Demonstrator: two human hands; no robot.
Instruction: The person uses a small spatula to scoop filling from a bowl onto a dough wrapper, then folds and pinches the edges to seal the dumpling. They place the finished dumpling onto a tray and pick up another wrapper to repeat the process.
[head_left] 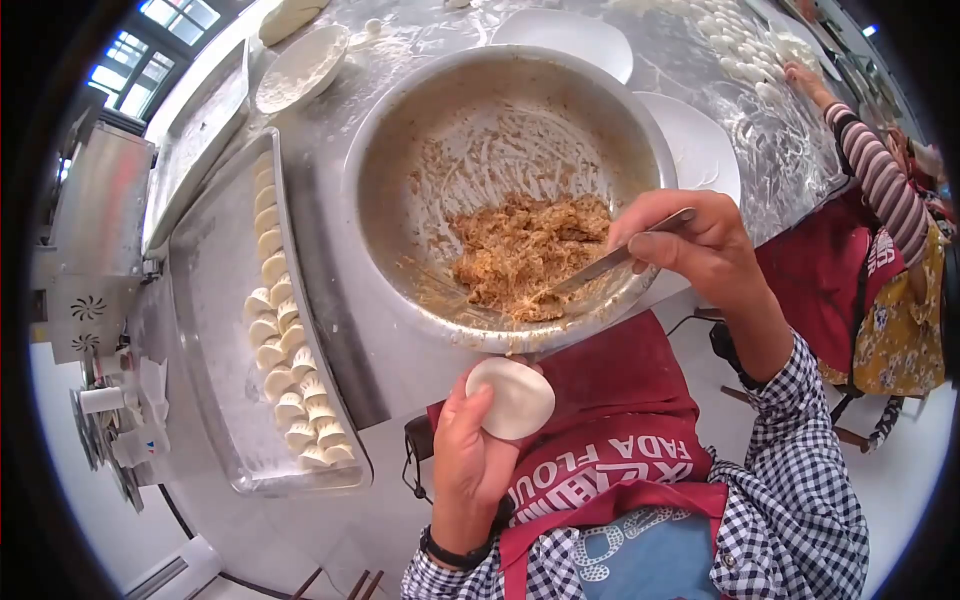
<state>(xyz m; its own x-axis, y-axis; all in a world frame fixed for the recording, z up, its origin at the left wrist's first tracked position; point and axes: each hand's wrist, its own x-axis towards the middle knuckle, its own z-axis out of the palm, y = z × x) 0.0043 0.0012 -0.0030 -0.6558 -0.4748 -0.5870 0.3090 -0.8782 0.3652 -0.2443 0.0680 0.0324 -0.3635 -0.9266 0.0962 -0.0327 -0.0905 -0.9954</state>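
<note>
My left hand (475,455) holds a round, pale dumpling wrapper (512,400) flat in its fingers, just below the rim of a large metal bowl (375,130). My right hand (690,245) grips a thin metal spatula-like tool (600,265), whose far end dips into the brown minced filling (530,245). The filling is heaped at the near side of the bowl, with smears up the far wall. The tool's tip is partly hidden in the filling.
To the left, a metal tray (215,330) carries rows of folded dumplings (290,370). White plates (700,150) stand beside and behind the bowl, and a floury dish (300,70) at the upper left. At the right, another person's hand (808,82) reaches toward many small dough pieces (735,40).
</note>
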